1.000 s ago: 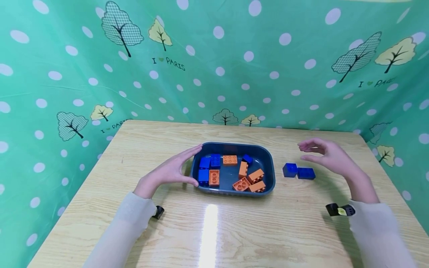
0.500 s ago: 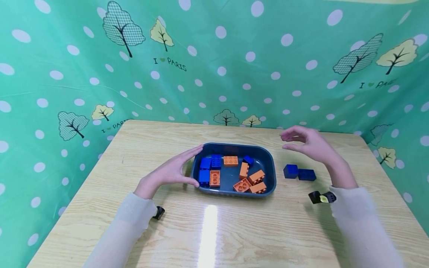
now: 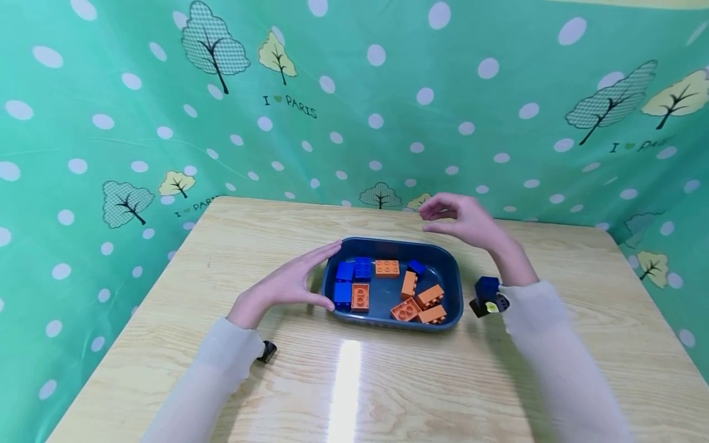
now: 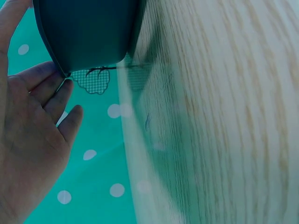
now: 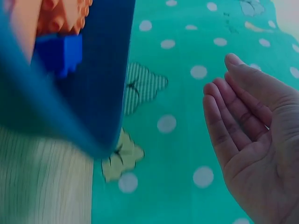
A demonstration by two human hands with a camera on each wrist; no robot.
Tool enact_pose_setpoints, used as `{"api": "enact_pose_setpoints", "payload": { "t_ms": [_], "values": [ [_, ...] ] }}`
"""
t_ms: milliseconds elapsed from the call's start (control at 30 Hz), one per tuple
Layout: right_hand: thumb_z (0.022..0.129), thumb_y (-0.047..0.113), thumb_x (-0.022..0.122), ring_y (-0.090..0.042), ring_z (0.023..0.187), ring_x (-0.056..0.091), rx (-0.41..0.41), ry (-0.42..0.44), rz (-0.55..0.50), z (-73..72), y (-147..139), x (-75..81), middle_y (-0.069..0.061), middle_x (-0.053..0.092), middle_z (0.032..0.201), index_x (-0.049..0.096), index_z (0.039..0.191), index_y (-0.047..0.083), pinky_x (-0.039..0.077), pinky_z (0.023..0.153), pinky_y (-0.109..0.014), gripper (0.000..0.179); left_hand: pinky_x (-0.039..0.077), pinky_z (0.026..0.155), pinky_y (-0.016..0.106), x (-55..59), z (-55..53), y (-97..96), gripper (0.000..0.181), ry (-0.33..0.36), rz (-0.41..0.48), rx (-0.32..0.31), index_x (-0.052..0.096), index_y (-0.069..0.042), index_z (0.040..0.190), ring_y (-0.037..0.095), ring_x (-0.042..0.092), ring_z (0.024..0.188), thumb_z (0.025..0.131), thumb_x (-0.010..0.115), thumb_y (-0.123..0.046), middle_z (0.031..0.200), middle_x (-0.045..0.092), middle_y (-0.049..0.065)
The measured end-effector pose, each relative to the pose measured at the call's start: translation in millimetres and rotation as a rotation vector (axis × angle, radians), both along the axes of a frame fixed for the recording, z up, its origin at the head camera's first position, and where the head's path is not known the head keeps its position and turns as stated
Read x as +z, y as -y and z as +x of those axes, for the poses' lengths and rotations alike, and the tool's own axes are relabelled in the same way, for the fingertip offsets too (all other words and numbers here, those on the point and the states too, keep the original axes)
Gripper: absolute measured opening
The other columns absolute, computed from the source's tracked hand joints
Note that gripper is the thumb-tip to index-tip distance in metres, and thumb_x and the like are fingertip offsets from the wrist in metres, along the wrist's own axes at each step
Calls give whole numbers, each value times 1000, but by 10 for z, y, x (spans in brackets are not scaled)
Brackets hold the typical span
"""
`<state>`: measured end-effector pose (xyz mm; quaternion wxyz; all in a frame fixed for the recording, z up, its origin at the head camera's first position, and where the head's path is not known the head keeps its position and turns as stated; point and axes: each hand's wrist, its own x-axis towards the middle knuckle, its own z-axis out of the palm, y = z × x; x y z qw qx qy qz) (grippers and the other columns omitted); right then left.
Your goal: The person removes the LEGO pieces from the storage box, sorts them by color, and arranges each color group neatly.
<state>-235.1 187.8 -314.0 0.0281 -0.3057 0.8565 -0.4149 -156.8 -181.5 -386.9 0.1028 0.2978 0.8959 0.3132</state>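
A dark blue plastic bin (image 3: 382, 323) sits mid-table with orange and blue toy building bricks inside. My left hand (image 3: 285, 283) holds its left end, with the thumb at the near corner and the fingers at the far corner. In the left wrist view, the fingertips (image 4: 60, 77) touch the bin's wall (image 4: 88, 37). My right hand (image 3: 465, 218) hovers beyond the bin's far right corner, loosely curved, thumb apart from the fingers, holding nothing. Inside, blue bricks (image 3: 344, 271) stand at the left, and several orange bricks (image 3: 431, 297) lie at the right.
A blue brick (image 3: 487, 287) lies on the table to the right of the bin, partly covered by the right wrist's camera (image 3: 489, 306). A green dotted cloth (image 3: 376, 123) hangs behind the wooden table (image 3: 277, 400).
My right hand has moved left and away from me, from above the loose blue bricks to beyond the bin; its wrist now hides one of those bricks. The left hand stays at the bin.
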Motion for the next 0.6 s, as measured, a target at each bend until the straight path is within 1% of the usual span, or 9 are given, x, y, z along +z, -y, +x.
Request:
{"api": "enact_pose_setpoints", "payload": {
  "t_ms": [67, 100, 133, 267, 367, 500, 600],
  "values": [
    [88, 8, 75, -18, 99, 67, 20, 2, -11, -47, 112, -10, -10, 71, 110, 69, 113, 5, 56, 95, -44, 26, 27, 121, 59, -6, -5, 5, 116, -5, -2, 0, 22, -16, 160, 32, 22, 154, 71, 88, -47, 169, 16, -1],
    [88, 8, 75, -20, 99, 67, 34, 2, -11, -68, 168, -14, -10, 71, 110, 69, 113, 5, 57, 95, -43, 26, 27, 121, 59, -7, -6, 8, 116, -7, -1, 0, 22, -15, 160, 31, 22, 154, 70, 88, -47, 169, 16, -1],
    [89, 8, 75, -21, 99, 67, 50, 1, -12, -89, 219, -19, -11, 71, 109, 69, 113, 4, 57, 94, -42, 25, 27, 121, 59, -6, -7, 7, 116, -10, 0, -1, 22, -15, 160, 31, 22, 154, 70, 88, -46, 169, 16, -1],
    [90, 11, 75, -20, 97, 69, 101, 29, 1, -154, 431, -53, -11, 72, 106, 70, 111, 5, 59, 89, -33, 23, 28, 121, 59, 1, -9, 5, 116, -17, -2, -1, 22, -15, 160, 32, 23, 154, 70, 89, -45, 169, 17, 0],
    [89, 13, 75, -20, 95, 70, 150, 73, 6, -179, 591, -93, -11, 73, 105, 71, 108, 6, 60, 87, -32, 20, 28, 121, 59, -1, -10, 7, 116, -20, -8, 0, 22, -16, 160, 32, 23, 154, 70, 89, -45, 169, 17, 0],
    [90, 13, 75, -20, 94, 71, 238, 124, 18, -200, 786, -154, -14, 74, 105, 73, 105, 5, 61, 86, -33, 17, 28, 121, 58, -11, -21, 14, 116, -18, -11, 4, 21, -17, 160, 31, 23, 154, 70, 88, -46, 169, 17, -1],
    [91, 14, 74, -20, 95, 71, 319, 139, 45, -211, 910, -203, -16, 74, 106, 74, 106, 2, 61, 88, -33, 19, 29, 121, 57, -10, -32, 18, 116, -14, -13, 7, 21, -19, 161, 31, 23, 154, 70, 88, -48, 169, 18, -1]
  ]
}}
